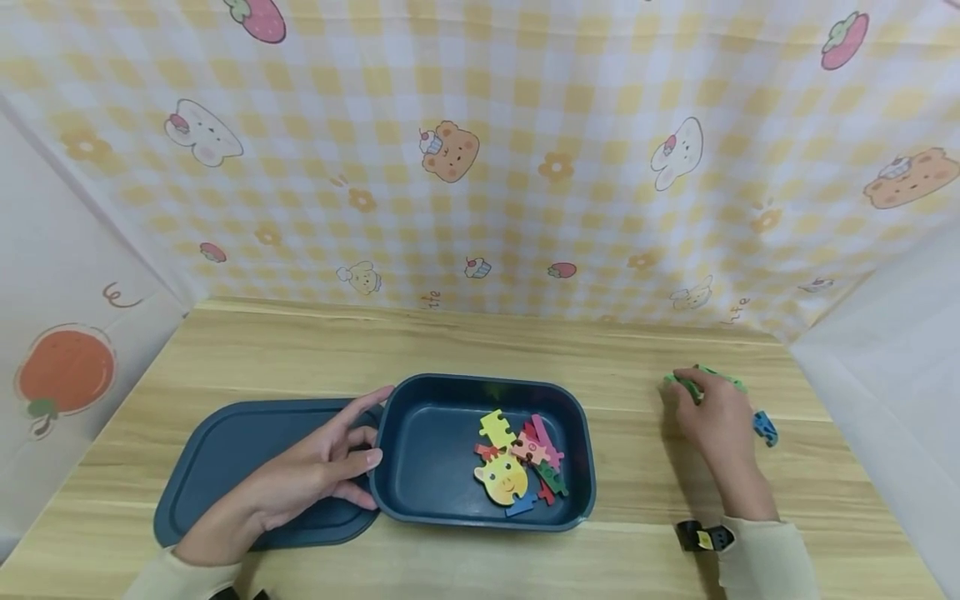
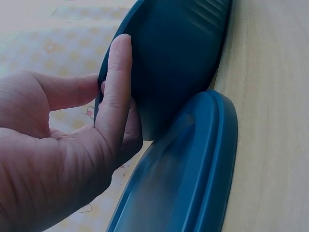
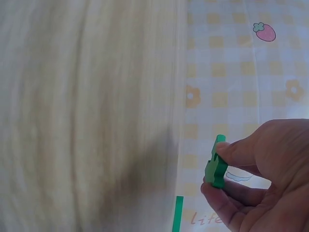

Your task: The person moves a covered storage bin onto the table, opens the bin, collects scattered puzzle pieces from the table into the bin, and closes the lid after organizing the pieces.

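Observation:
My left hand (image 1: 315, 471) touches the left wall of a dark blue rectangular box (image 1: 420, 524) from outside, index finger and thumb against it. In the left wrist view the thumb lies along the outer wall of the box (image 2: 174, 58). Inside the box are colourful puzzle pieces, including a yellow animal-face piece (image 1: 504, 480), a yellow-green piece (image 1: 497, 428) and a pink piece (image 1: 542, 433). At the table's right, my right hand (image 1: 716, 417) pinches a green puzzle piece (image 3: 217, 166) between thumb and fingers. Another green piece (image 3: 178, 212) lies near it.
A matching dark blue lid (image 1: 247, 450) lies flat left of the box, partly under the left forearm. One blue piece (image 1: 765, 428) lies right of my right hand. A checked cloth (image 1: 510, 208) hangs behind the wooden table (image 1: 630, 492).

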Demonstrator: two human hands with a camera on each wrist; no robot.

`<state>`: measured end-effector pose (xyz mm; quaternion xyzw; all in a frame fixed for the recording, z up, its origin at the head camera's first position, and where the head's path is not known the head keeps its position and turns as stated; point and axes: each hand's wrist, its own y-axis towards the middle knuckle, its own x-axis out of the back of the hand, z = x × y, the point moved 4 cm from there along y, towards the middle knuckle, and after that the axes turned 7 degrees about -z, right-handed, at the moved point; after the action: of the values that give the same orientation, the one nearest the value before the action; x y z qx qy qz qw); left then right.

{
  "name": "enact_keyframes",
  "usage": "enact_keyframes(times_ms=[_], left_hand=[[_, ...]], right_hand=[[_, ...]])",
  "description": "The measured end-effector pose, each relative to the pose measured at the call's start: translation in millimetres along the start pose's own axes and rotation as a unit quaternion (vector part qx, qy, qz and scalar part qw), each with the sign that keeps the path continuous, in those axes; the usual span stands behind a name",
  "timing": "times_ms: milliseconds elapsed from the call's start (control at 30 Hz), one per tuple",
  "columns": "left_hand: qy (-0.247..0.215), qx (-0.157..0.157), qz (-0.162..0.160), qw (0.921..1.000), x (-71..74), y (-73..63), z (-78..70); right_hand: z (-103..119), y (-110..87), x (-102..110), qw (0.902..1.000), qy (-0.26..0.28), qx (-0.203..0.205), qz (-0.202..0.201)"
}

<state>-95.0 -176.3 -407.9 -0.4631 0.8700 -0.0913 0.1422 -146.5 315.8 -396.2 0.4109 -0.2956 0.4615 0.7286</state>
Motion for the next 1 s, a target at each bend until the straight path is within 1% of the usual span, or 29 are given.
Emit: enact_keyframes(times_ms=[100,267,400,800,1000], left_hand=[[0.001,-0.003,0.000,1.0000,0.0,0.2,-0.6],[0.010,-0.006,-0.006,0.9999,-0.2,-0.3,-1.4],[0.016,-0.004,-0.009,0.9998,-0.8,-1.1,-1.8],[0.018,0.001,-0.011,0.9998,-1.1,-1.8,-1.0],[0.019,0.000,-0.011,0.9998,-1.1,-1.8,-1.5]], right_hand=[[1.6,0.0,1.1,1.0000,0.004,0.004,0.000],[7.2,-1.4,4.0,0.9996,0.009,0.015,0.021],[15.8,-5.9,7.2,0.9988,0.019,0.031,0.034],[36.8,-16.5,9.4,0.9955,0.070,0.050,0.039],[47.9,-19.9,9.7,0.9945,0.076,0.063,0.035]])
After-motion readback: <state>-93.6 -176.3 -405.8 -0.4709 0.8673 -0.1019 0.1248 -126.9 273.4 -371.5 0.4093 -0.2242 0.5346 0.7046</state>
